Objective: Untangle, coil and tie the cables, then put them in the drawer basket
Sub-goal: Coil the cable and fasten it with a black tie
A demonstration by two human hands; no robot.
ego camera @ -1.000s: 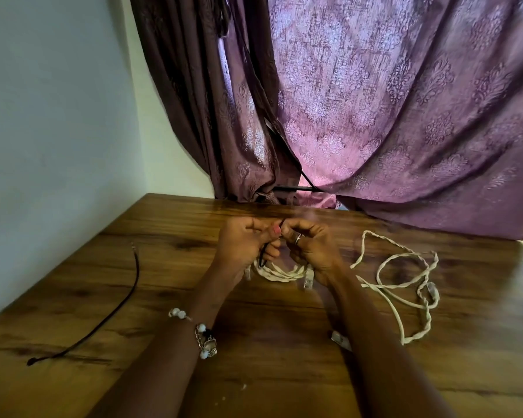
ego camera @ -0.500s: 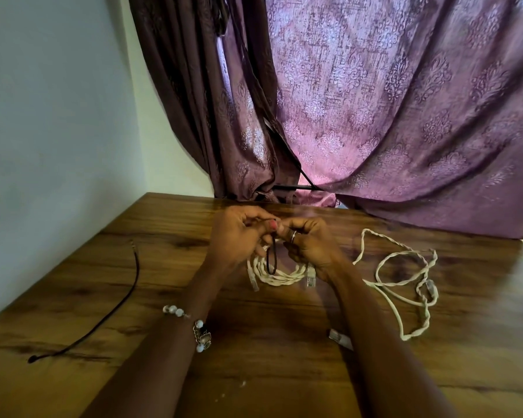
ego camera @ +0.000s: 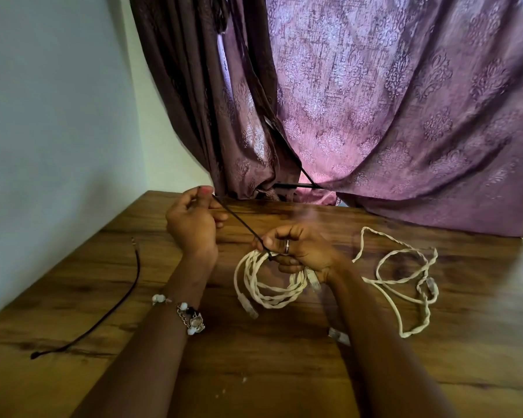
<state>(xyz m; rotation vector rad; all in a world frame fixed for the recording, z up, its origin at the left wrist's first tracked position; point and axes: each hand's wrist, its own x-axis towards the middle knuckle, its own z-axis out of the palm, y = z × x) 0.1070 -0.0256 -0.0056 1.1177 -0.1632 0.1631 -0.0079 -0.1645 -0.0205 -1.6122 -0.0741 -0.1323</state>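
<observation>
In the head view, a wooden table fills the lower half of the frame, with a pale wall at the upper left and a purple patterned curtain hanging across the upper right. Just left of centre, the left hand is raised, its thumb and fingers pressed together on the upper end of a thin black tie, which runs taut and slanting down to the right. At centre, the right hand, with a ring on one finger, is curled around the top of a coiled white cable; the tie's lower end meets the coil just at this hand's fingertips. The coil hangs below the right hand, its lower loops touching or just above the table; which of the two cannot be told. A clear plug on it shows at its lower left. To the right, well apart from the coil, a second white cable lies in loose, twisted loops on the table. At lower left, a dark cord lies curved on the wood. A beaded bracelet sits on the left wrist.
</observation>
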